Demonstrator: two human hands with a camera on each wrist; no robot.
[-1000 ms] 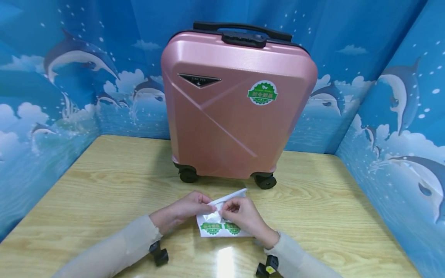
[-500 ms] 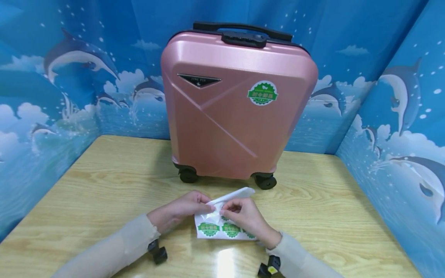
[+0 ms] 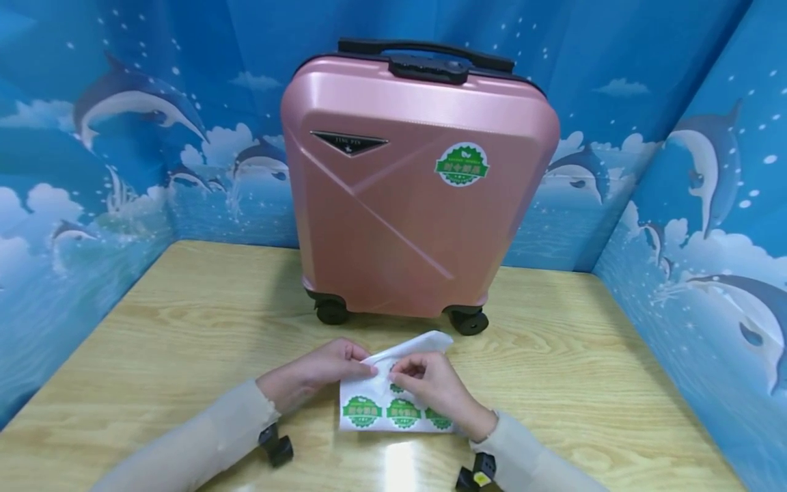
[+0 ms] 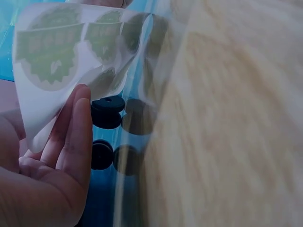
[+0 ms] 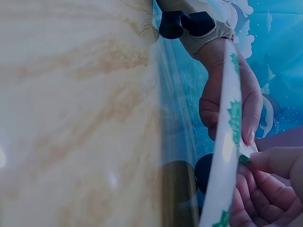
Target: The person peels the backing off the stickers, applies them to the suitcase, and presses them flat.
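Note:
A white sheet of round green-and-white stickers [image 3: 363, 412] is held above the table in front of the suitcase, its far edge curled up. My left hand [image 3: 328, 363] pinches the sheet at its left side between thumb and fingers; the left wrist view shows the fingers behind the bent sheet [image 4: 49, 66]. With thumb and forefinger, my right hand [image 3: 433, 388] pinches the edge of a sticker at the sheet's middle, and a bit of green [image 5: 244, 159] shows at those fingertips. The pink suitcase [image 3: 393, 225] stands upright behind both hands, with a matching round sticker [image 3: 462, 165] at its upper right.
The wood-grain table [image 3: 203, 301] extends on both sides of the suitcase. A blue dolphin-print curtain [image 3: 246, 89] encloses the back and sides. Black wheels [image 3: 469, 321] support the suitcase, and a black handle [image 3: 430, 48] tops it. Black wrist devices [image 3: 275, 445] sit at the sleeves.
The sheet's near edge has shifted toward me and to the left, showing more of the front-row stickers. Its curled far edge has risen and spread to the right. The hands have barely moved.

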